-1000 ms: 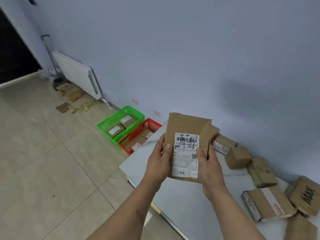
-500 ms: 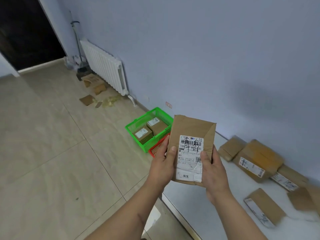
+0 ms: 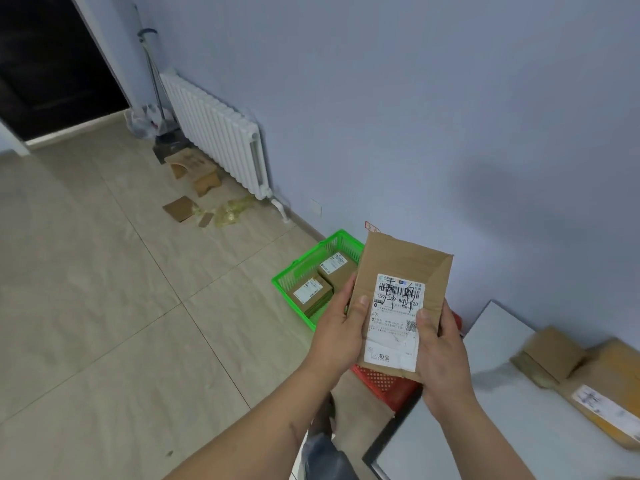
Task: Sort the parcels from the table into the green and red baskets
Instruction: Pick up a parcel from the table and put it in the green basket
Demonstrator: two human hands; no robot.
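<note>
Parcel held label-up in both the left hand and right hand, above the red basket off the table's left edge; label-check step, next drop into the matching basket, green basket or red.

2 boxes half-fill the green basket; bare floor lies beside it.

A flat brown parcel with a white label facing up is held upright in the air over the baskets. The green basket on the floor holds two boxes; the red basket beside it is mostly hidden. More parcels lie on the worktop.
</note>
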